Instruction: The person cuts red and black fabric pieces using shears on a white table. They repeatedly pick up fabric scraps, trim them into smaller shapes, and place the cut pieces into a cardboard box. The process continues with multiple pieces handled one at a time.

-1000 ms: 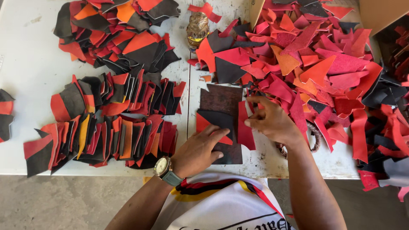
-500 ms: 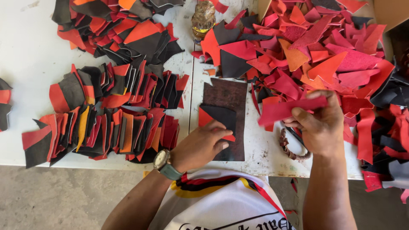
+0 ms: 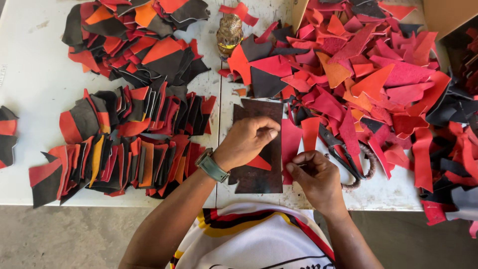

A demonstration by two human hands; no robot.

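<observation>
Nearest to me I see the white shirt (image 3: 259, 239) with yellow and red stripes, and both forearms reaching over the near edge of the white worktop (image 3: 30, 69). My right hand (image 3: 316, 180) sits just inside that edge, its grip pressed together on the near end of a red leather piece (image 3: 290, 142) that lies just right of a dark brown template (image 3: 259, 144). My left hand (image 3: 247, 141), with a wristwatch (image 3: 211, 165) on the wrist, rests on top of that template, fingers curled and pressing down; I cannot tell whether they pinch anything, though a small red scrap (image 3: 260, 162) shows under the palm. The template lies flat on the worktop, near the middle, between the two hands. Just right of my right hand lie scissors (image 3: 348, 157) with wrapped handles, partly under red strips. To the left of the template, rows of cut pieces (image 3: 119, 144) in black, red and orange lie overlapping like shingles, with a few more at the far left edge. Farther off, a loose heap of black and orange pieces (image 3: 139, 40) fills the far left, a small golden figurine (image 3: 229, 31) stands at the far middle, and a large tumbled pile of red scraps (image 3: 378, 74) spreads across the right, running against cardboard boxes (image 3: 443, 15) at the far right corner.
</observation>
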